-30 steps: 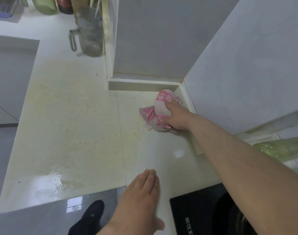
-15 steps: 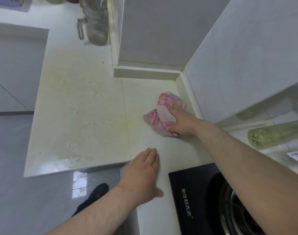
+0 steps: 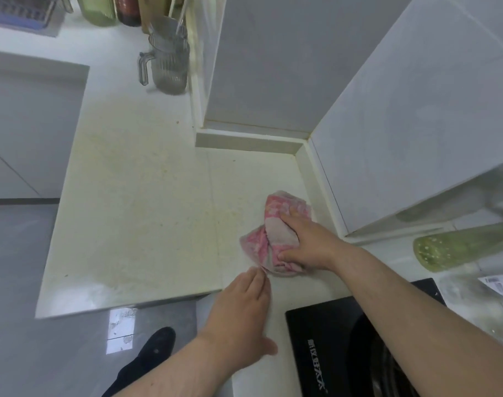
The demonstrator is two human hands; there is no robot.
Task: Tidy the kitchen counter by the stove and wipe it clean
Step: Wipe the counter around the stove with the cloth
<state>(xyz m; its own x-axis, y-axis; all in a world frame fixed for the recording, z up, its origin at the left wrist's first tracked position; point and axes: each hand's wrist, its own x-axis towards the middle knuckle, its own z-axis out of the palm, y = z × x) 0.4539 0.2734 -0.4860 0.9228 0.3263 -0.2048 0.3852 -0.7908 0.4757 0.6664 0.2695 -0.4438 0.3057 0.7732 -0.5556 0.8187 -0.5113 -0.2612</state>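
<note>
Cloth (image 3: 273, 239), pink and white, bunched, is lying on the worktop (image 3: 135, 213) near its back right corner, just off the right wall upstand. Right hand (image 3: 307, 245) is pressing down on it, fingers curled and gripping the fabric. Left hand (image 3: 241, 308) is resting flat and open on the worktop's front edge, fingertips almost touching the cloth. Yellowish stains are covering the worktop's left part. Black stove (image 3: 324, 348) is sitting at the front right. Glass jug (image 3: 167, 67) is standing at the back.

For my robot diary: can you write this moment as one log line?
step: wiping | right hand: pressing cloth | left hand: flat on counter
</note>
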